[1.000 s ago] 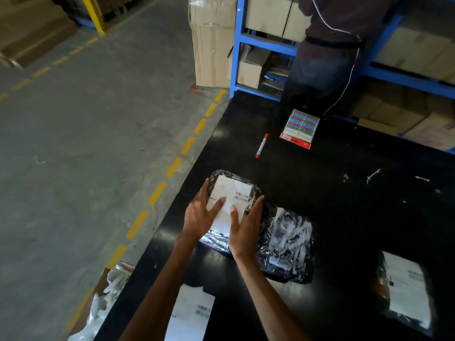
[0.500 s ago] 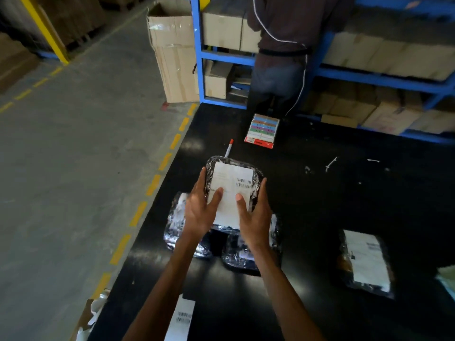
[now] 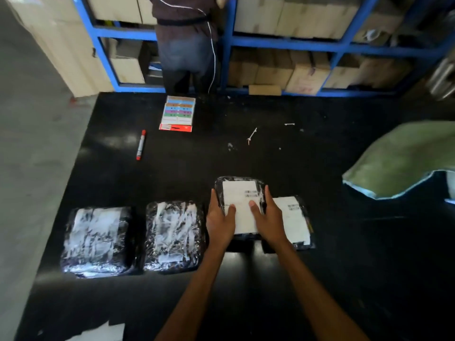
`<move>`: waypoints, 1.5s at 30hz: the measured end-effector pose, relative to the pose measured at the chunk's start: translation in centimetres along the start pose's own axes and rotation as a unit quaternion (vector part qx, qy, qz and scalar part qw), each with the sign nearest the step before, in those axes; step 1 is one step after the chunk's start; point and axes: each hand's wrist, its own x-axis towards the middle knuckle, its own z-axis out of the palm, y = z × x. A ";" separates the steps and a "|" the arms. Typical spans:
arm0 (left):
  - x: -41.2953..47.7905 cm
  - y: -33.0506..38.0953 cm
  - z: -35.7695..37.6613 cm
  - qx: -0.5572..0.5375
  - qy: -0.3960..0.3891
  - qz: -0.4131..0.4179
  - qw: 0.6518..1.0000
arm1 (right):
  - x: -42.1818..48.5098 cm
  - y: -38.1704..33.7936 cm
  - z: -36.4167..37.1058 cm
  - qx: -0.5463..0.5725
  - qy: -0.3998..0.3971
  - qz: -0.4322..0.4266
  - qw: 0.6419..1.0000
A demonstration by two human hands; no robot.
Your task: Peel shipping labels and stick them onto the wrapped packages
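I hold a wrapped package (image 3: pixel 261 184) with a white shipping label (image 3: pixel 240 195) on top, between both hands, at the middle of the black table (image 3: pixel 192 168). My left hand (image 3: pixel 219 221) grips its left side and my right hand (image 3: pixel 269 221) its right side, both thumbs lying on the label. Its right edge overlaps a second labelled package (image 3: pixel 296 221). To the left lie two wrapped packages (image 3: pixel 98 242) (image 3: pixel 174 237) with no flat label showing.
A red-capped marker (image 3: pixel 140 144) and a pack of coloured stickers (image 3: pixel 177 113) lie at the far side. A green sack (image 3: pixel 403 158) juts in from the right. White label sheets (image 3: pixel 101 333) lie at the near left edge. A person (image 3: pixel 184 45) stands by blue shelving (image 3: pixel 283 41) with cartons.
Both hands have carried the labelled package to the right, away from the two unlabelled packages, to beside the other labelled package. The view has swung right.
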 end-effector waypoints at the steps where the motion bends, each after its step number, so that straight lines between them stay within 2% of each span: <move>1: -0.2 -0.7 0.9 0.006 -0.001 -0.017 1.000 | 0.2 1.1 -0.2 -0.008 -0.012 0.012 1.000; 4: -1.3 -2.6 2.2 0.001 -0.011 -0.075 0.997 | 0.1 3.3 0.1 -0.030 -0.047 0.025 0.998; 9: -2.2 -5.9 3.4 -0.032 -0.037 -0.112 0.992 | 0.1 5.8 1.0 -0.097 -0.097 -0.027 0.990; 13: -2.0 -7.5 3.6 0.007 -0.057 -0.108 0.992 | -0.1 6.0 1.7 -0.169 -0.106 -0.045 0.979; 18: -1.2 -8.0 3.6 0.068 -0.082 -0.058 0.993 | -0.2 6.6 2.2 -0.250 -0.143 -0.017 0.957; 23: -0.9 -6.6 3.0 0.080 -0.098 -0.093 0.988 | -0.7 5.7 1.6 -0.289 -0.120 -0.063 0.948; 28: -7.0 -4.1 -1.1 0.066 -0.155 0.000 0.986 | -6.9 4.6 2.2 -0.209 -0.068 -0.132 0.967; 31: -12.4 -6.5 -5.9 0.085 -0.188 0.053 0.977 | -12.6 4.5 4.6 -0.182 -0.052 -0.166 0.968; 33: -15.6 -9.2 -9.5 0.102 -0.169 0.082 0.977 | -16.3 4.3 6.6 -0.164 -0.056 -0.180 0.968; 36: -20.5 -13.1 -15.6 0.102 -0.119 0.029 0.987 | -22.0 3.6 10.2 -0.143 -0.117 -0.197 0.963; 40: -24.1 -17.7 -21.8 0.155 0.043 -0.031 0.986 | -25.9 2.5 14.9 -0.164 -0.246 -0.203 0.934; 43: -26.6 -20.9 -26.0 0.186 0.173 -0.096 0.962 | -28.0 0.8 18.9 -0.195 -0.343 -0.173 0.902; 45: -27.6 -21.9 -27.4 0.196 0.218 -0.132 0.947 | -29.0 -0.3 21.2 -0.194 -0.381 -0.127 0.895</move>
